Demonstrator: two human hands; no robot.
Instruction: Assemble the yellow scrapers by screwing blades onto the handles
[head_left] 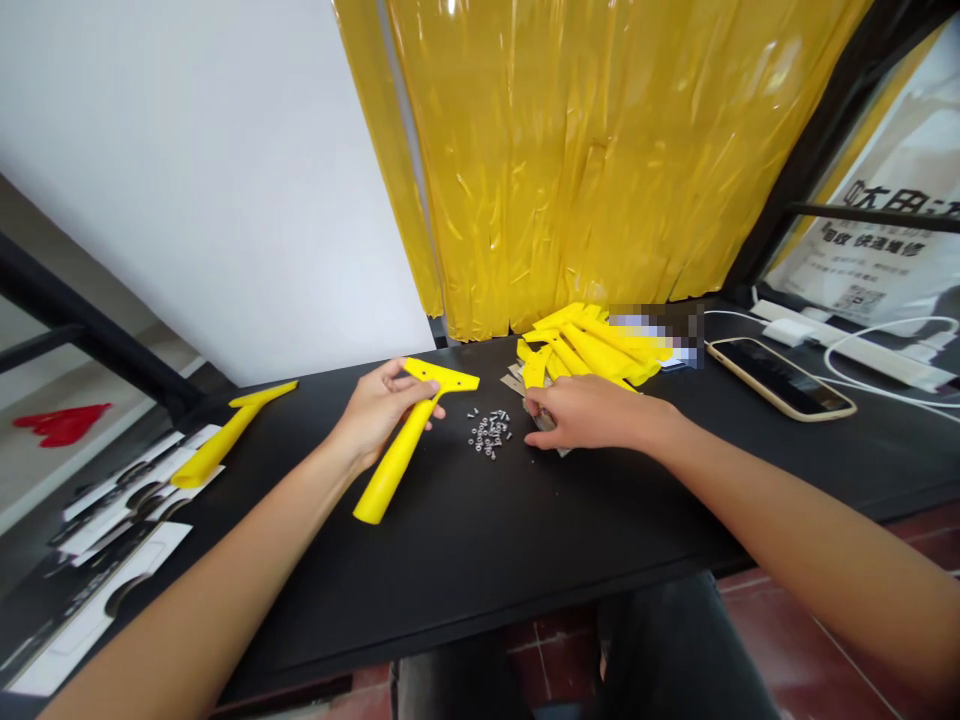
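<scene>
My left hand (386,405) is closed around a yellow T-shaped scraper handle (397,460). Its wide head, with small holes, points away from me, and its round grip slants down toward the near edge. Over some thin, greyish flat plates (516,380) is my right hand (570,412), thumb and forefinger apart; the plates are partly hidden beneath it. A small heap of screws and nuts (491,432) lies on the black table between my hands. Just beyond my right hand, several more yellow scraper handles (592,345) are piled up.
Another yellow handle (225,440) rests on printed white cards (142,490) at the left. To the right are a phone (780,378), white cables and a power strip (847,345). Yellow plastic strips (600,160) hang behind the black table (480,540).
</scene>
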